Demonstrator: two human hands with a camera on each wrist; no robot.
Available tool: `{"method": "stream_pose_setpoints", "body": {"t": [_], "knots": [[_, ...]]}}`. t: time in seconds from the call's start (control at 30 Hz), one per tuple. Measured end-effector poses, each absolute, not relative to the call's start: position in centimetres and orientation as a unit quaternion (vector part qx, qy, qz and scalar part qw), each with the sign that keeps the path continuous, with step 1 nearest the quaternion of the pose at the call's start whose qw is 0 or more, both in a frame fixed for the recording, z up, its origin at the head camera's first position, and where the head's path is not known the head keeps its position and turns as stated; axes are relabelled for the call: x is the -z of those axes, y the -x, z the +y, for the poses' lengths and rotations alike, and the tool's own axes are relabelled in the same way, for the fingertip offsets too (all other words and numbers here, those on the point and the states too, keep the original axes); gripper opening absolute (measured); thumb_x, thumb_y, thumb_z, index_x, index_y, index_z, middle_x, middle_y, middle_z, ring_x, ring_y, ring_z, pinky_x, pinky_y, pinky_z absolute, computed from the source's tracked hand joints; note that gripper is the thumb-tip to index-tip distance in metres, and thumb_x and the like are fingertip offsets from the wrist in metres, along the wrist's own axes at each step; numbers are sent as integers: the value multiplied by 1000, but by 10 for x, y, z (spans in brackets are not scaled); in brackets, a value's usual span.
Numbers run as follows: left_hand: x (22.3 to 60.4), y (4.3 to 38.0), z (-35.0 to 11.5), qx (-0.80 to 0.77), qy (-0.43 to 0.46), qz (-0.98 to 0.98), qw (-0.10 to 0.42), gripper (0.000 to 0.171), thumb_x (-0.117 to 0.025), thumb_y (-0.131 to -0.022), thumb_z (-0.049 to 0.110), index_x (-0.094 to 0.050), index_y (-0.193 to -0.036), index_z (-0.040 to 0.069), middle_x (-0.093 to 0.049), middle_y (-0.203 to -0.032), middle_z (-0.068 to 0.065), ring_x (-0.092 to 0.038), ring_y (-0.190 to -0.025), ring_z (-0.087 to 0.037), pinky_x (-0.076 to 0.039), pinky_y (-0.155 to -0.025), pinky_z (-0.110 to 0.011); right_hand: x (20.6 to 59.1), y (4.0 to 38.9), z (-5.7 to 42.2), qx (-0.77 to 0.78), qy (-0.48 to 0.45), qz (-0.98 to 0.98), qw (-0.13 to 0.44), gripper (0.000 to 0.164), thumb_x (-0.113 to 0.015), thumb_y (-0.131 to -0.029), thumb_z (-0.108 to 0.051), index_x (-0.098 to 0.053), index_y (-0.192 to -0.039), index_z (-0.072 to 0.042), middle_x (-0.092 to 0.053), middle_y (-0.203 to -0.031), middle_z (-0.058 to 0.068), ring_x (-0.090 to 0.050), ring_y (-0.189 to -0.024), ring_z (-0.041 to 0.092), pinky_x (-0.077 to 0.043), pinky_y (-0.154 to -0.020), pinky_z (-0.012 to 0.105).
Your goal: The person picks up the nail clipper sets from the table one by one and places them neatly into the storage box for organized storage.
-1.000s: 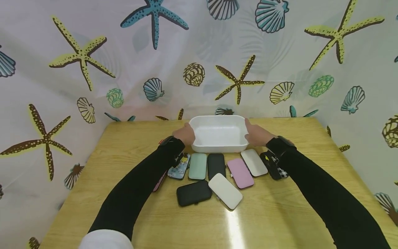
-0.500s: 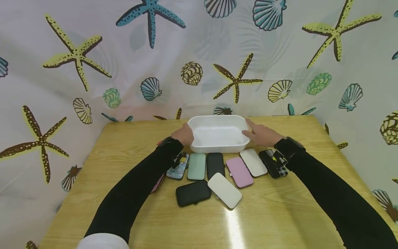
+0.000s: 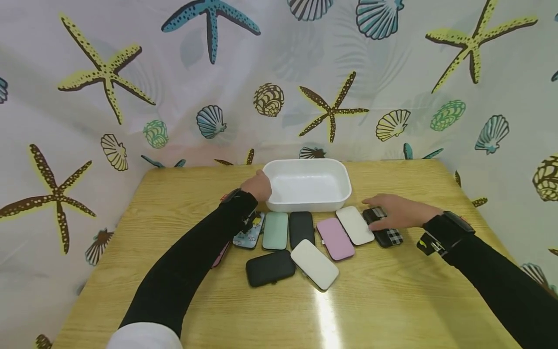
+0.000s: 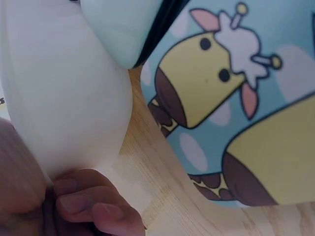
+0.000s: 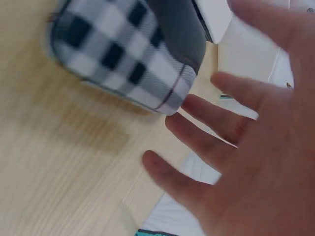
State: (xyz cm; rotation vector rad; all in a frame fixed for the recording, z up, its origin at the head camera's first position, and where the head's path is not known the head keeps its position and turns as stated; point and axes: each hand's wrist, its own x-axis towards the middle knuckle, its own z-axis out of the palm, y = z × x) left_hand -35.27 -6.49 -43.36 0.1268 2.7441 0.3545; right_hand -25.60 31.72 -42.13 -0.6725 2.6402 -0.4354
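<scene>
A white plastic tub (image 3: 307,206) stands at the back of the table. My left hand (image 3: 258,187) grips its left end; the left wrist view shows the thumb and curled fingers (image 4: 83,201) at the tub's edge. Over at the right, my right hand (image 3: 398,211) reaches above a black case with a checked pattern (image 3: 394,236). In the right wrist view its fingers (image 5: 202,142) are spread beside that checked case, with nothing held. Near the left wrist lies a light blue giraffe-print case (image 4: 197,83), partly hidden by the sleeve in the head view.
In front of the tub lie a mint case (image 3: 275,231), a black case (image 3: 302,229), a pink case (image 3: 335,238) and a white case (image 3: 355,225). Closer to me are another black case (image 3: 270,269) and a cream case (image 3: 315,264). A patterned cloth (image 3: 244,72) hangs behind the table.
My right hand has let go of the tub's right end and moved right and nearer to me, over the checked case. The left hand keeps its grip, and the tub stays in place.
</scene>
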Motion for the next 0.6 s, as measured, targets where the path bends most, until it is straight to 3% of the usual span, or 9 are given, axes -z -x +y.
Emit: {"method": "stream_pose_setpoints", "body": {"t": [0.13, 0.3, 0.47, 0.6], "knots": [[433, 353, -65, -115, -41, 976, 179, 62, -43, -104, 18, -16, -152, -11, -63, -88, -13, -57, -66, -23, -41, -58, -31, 423, 242, 320, 110, 241, 940, 212, 110, -85, -75, -52, -31, -156, -2, -31, -156, 31, -34, -140, 55, -38, -101, 68], [431, 350, -64, -100, -37, 980, 169, 61, -44, -104, 19, -19, -151, -9, -65, -92, -15, -59, -73, -25, -43, -67, -35, 428, 235, 317, 63, 239, 950, 189, 115, -90, -67, -41, -29, -157, -4, -28, -160, 26, -34, -140, 52, -34, -99, 75], [429, 346, -62, -98, -43, 980, 168, 60, -44, -104, 20, -20, -151, -10, -66, -94, -14, -60, -74, -24, -45, -70, -36, 429, 234, 317, 67, 244, 950, 181, 112, -88, -65, -34, -32, -154, 3, -34, -155, 28, -44, -132, 46, -43, -95, 62], [430, 347, -61, -88, -39, 980, 173, 59, -43, -105, 20, -21, -151, -9, -67, -93, -13, -61, -74, -24, -45, -68, -35, 425, 237, 321, 80, 232, 949, 198, 113, -86, -67, -35, -27, -155, 5, -31, -155, 30, -43, -133, 48, -47, -92, 52]]}}
